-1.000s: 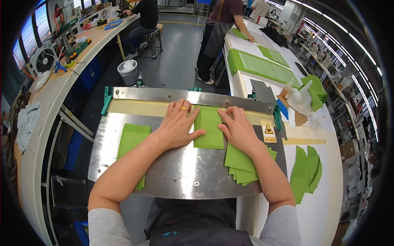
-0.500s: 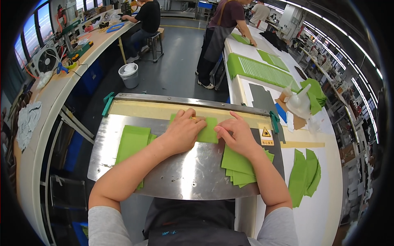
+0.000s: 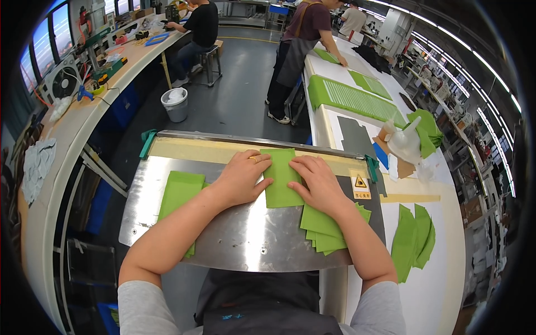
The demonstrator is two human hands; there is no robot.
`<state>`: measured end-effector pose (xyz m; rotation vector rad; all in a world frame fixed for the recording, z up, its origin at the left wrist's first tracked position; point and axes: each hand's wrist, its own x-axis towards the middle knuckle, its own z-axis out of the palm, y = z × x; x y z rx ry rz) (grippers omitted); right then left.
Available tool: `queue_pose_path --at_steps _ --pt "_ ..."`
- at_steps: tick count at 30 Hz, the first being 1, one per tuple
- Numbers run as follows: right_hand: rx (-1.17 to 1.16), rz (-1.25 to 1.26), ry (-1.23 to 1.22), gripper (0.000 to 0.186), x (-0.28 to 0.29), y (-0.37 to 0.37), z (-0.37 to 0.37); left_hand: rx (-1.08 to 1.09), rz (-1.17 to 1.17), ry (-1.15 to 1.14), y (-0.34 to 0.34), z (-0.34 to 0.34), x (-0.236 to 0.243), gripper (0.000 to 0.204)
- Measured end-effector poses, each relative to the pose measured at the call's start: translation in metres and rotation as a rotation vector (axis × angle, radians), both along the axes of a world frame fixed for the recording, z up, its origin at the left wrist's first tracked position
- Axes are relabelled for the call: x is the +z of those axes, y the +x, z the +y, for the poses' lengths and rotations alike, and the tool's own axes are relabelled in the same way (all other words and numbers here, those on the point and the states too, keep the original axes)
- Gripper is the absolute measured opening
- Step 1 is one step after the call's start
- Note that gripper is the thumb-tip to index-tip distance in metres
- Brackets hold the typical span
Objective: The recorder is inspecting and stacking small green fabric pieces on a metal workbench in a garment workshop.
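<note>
A green rectangular fabric piece (image 3: 281,180) lies on the metal plate (image 3: 231,237), its far end over the pale tape strip. My left hand (image 3: 241,177) rests along its left edge, fingers together and stretched out, thumb apart. Along the right edge, my right hand (image 3: 316,181) touches with its fingertips and thumb, which are spread apart. Neither hand visibly pinches the fabric. A stack of green pieces (image 3: 180,192) lies left of my left forearm, which covers part of it. Fanned-out green pieces (image 3: 324,230) lie beside my right forearm.
A metal bar (image 3: 245,138) with green end clamps (image 3: 148,143) borders the plate's far side. On the right, a white table (image 3: 368,290) carries curved green pieces (image 3: 413,240) and a white bottle (image 3: 403,144). A waste bin (image 3: 176,106) and two co-workers are farther off.
The green piece between my hands has come nearer and more of it shows. My left hand has moved off its top to the left edge; my right hand has come against the right edge.
</note>
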<state>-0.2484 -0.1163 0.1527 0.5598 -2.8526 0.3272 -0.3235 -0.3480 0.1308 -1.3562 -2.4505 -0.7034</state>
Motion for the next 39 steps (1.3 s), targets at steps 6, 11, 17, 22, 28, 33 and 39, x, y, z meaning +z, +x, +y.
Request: queue_pose_path --at_steps 6,11,17,22,28,33,39 --pt "0.010 0.066 -0.021 0.048 -0.003 -0.002 0.006 0.072 0.024 -0.096 -0.006 0.001 0.004 0.040" --pt "-0.023 0.020 -0.001 0.054 -0.007 -0.006 0.008 0.077 0.030 -0.090 -0.012 0.001 0.000 0.039" --pt "-0.040 0.047 0.016 0.054 -0.010 -0.006 0.006 0.074 0.018 -0.091 -0.011 -0.001 0.000 0.039" --pt "-0.050 0.047 0.015 0.052 -0.010 -0.006 0.004 0.073 0.055 -0.088 -0.011 -0.001 -0.001 0.038" --pt "-0.060 0.121 0.019 0.050 -0.008 -0.001 0.002 0.038 0.053 -0.075 -0.008 0.002 0.006 0.037" --pt "-0.113 0.116 -0.015 0.041 0.000 -0.002 -0.004 -0.005 0.190 -0.034 -0.011 -0.006 -0.001 0.034" --pt "0.039 0.050 -0.138 0.037 0.013 0.006 -0.003 0.124 -0.023 -0.506 0.003 0.007 0.046 0.038"
